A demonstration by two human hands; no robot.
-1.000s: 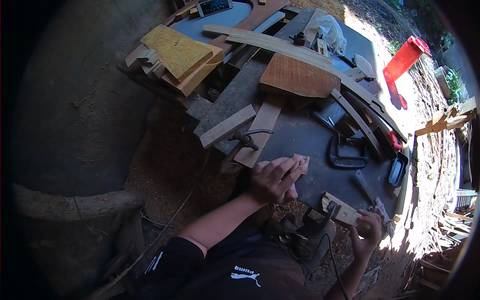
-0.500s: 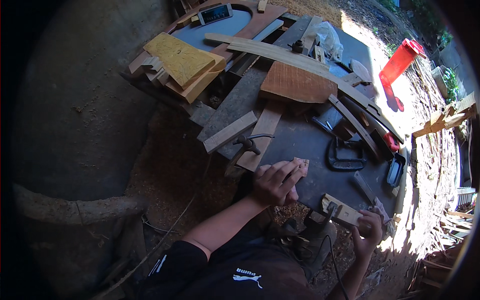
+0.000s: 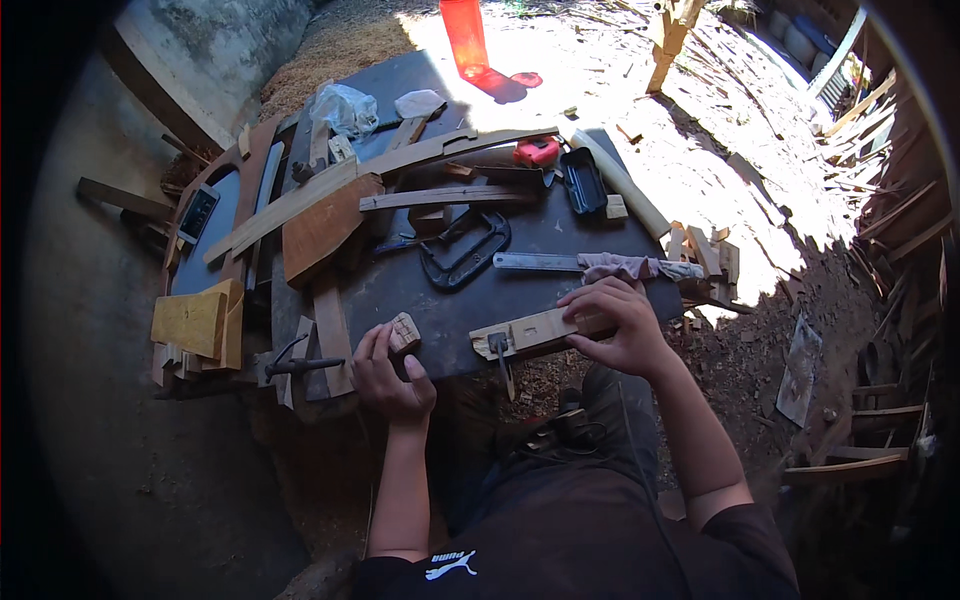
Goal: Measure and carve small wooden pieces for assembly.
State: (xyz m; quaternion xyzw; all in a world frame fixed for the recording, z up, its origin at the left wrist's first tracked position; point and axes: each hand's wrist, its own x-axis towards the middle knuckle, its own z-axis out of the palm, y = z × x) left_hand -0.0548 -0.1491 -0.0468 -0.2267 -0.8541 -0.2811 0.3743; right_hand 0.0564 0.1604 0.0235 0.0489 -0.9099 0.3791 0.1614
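My left hand (image 3: 393, 385) rests at the table's near edge with loosely curled fingers. Its fingertips touch a small wooden block (image 3: 406, 334) with lines marked on it, while the thumb stands apart from the block. A pale wooden bar (image 3: 535, 328) with a small square recess lies along the near edge, pressed down by a metal clamp (image 3: 502, 350) at its left end. My right hand (image 3: 625, 325) spans the bar's right part, fingers over the far side and thumb on the near side. Beyond it lies a metal ruler-like blade (image 3: 540, 261) with cloth (image 3: 620, 266) wrapped round its right end.
A black G-clamp (image 3: 465, 262), a reddish-brown wood block (image 3: 318, 235) and long wooden strips (image 3: 290, 205) crowd the table. Another clamp (image 3: 300, 367) sticks out at the left edge near a yellow board (image 3: 190, 322). A phone (image 3: 198, 212) stands far left; a red container (image 3: 463, 40) is behind.
My view has swung to the right. My left fingers, which covered much of the small block, now sit at its left side. My right hand has moved farther over the bar.
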